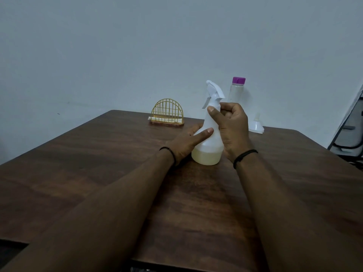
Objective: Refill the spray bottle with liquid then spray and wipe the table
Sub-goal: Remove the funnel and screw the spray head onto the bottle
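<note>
Translucent white plastic spray bottle [208, 142] is clasped by left hand [183, 143], collar [213, 106] pinched by right hand [232, 124] (base to be kept flat).

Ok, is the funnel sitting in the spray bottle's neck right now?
No, the funnel sits on the table behind the right hand, and the trigger head is on the spray bottle.

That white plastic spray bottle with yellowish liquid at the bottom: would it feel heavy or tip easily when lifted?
Probably light: the translucent white plastic spray bottle holds liquid only in its lowest part. Likely steady, since its base is wide and weight sits low. Smooth plastic may be slippery; the right hand grips the narrow neck.
</note>
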